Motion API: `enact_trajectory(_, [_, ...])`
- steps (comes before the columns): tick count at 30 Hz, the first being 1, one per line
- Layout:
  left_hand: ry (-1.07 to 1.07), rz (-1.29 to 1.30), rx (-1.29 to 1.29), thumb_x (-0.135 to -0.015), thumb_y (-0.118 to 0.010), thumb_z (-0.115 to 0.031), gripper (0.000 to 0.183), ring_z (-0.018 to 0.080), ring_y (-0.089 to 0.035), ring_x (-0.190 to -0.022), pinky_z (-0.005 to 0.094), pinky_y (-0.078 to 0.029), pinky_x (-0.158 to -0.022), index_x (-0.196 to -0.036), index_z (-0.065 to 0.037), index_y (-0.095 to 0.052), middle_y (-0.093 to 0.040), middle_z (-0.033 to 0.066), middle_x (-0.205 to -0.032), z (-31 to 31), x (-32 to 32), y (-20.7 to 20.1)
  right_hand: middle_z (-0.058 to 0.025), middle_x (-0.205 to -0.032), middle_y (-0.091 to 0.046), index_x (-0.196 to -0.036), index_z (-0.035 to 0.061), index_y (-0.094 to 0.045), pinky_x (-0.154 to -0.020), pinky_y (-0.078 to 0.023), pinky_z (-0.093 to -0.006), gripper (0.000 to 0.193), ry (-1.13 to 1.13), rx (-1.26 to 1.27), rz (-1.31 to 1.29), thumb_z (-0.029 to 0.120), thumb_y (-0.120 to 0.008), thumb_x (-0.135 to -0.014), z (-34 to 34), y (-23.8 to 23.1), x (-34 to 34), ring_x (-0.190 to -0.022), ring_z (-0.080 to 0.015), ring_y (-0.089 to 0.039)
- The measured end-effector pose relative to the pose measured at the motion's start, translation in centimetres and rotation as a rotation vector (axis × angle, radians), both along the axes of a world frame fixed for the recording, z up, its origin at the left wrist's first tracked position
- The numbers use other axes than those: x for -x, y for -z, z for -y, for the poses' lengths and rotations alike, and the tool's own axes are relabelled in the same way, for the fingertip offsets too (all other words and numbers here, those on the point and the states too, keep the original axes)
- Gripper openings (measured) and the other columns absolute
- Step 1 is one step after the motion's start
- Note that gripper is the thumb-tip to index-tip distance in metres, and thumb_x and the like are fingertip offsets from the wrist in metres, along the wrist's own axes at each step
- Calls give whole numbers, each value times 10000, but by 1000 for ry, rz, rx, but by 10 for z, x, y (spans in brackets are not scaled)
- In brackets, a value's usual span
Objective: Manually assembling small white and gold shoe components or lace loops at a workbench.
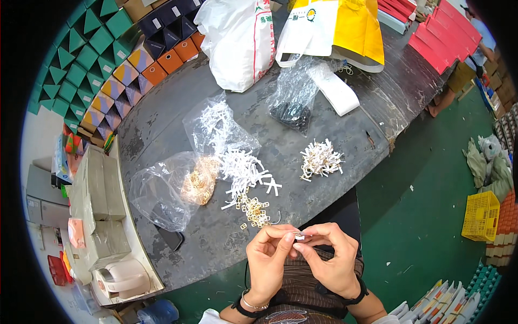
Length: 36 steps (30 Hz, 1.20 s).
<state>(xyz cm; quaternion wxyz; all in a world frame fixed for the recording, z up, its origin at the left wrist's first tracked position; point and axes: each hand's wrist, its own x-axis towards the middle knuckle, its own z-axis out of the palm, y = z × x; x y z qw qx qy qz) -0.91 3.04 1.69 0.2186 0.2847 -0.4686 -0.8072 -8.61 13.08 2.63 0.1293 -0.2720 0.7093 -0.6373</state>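
My left hand (pixel 271 256) and my right hand (pixel 330 258) meet at the table's near edge, thumbs and forefingers pinched together on a small white strip (pixel 300 236). Fingertips cover most of it, so whether a buckle is on it cannot be made out. Just beyond the left hand lies a loose heap of small gold-coloured buckles (pixel 254 211). Behind that, flat white strips (pixel 241 168) spill from a clear plastic bag (pixel 208 127). Another clear bag (pixel 156 186) has more gold buckles inside. A pile of white strips with gold bits (pixel 322 160) sits to the right.
A dark phone (pixel 171 237) lies partly under the buckle bag. Farther back are a clear bag with black contents (pixel 291 110), a white roll (pixel 337 92), a white plastic sack (pixel 234 48) and a yellow-and-white bag (pixel 359 32). Someone (pixel 458 75) stands at far right.
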Motion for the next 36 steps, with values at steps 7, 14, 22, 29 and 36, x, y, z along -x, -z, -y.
enact_trajectory(7, [-46, -50, 85, -893, -623, -24, 33, 67, -560, -682, 193, -456, -576, -893, 9, -617, -657, 118, -964, -2, -5, -2, -140, -847, -656, -827, -31, -625, -672, -556, -257, 130, 2, -3, -22, -76, -708, -737, 0, -2, 2, -765, -178, -675])
enact_trajectory(14, [-40, -42, 99, -882, -631, -9, 33, 63, -558, -682, 189, -447, -574, -895, 20, -641, -660, 119, -958, -2, -5, -6, -136, -842, -673, -771, -17, -648, -657, -523, -267, 97, 34, 59, 14, -50, -716, -711, -2, -3, 4, -734, -187, -668])
enact_trajectory(22, [-38, -18, 109, -874, -639, -2, 40, 58, -552, -675, 187, -437, -573, -899, 27, -648, -664, 116, -959, 0, -6, -4, -149, -868, -686, -755, -18, -644, -701, -530, -273, 102, 33, 75, 24, -49, -725, -701, -1, -4, 6, -771, -195, -679])
enact_trajectory(29, [-26, 3, 103, -872, -649, -17, 48, 57, -552, -671, 188, -441, -575, -894, 26, -649, -670, 113, -951, 2, -6, -5, -160, -867, -695, -738, -24, -637, -714, -529, -276, 94, 19, 70, 63, -60, -716, -703, -4, -5, 9, -786, -203, -687])
enact_trajectory(36, [-22, -23, 92, -881, -643, -23, 63, 52, -554, -687, 182, -443, -584, -920, 26, -643, -674, 111, -949, -1, -4, -7, -154, -857, -697, -757, -32, -628, -708, -528, -266, 92, 39, 107, 129, -80, -698, -721, -2, -3, 6, -778, -188, -685])
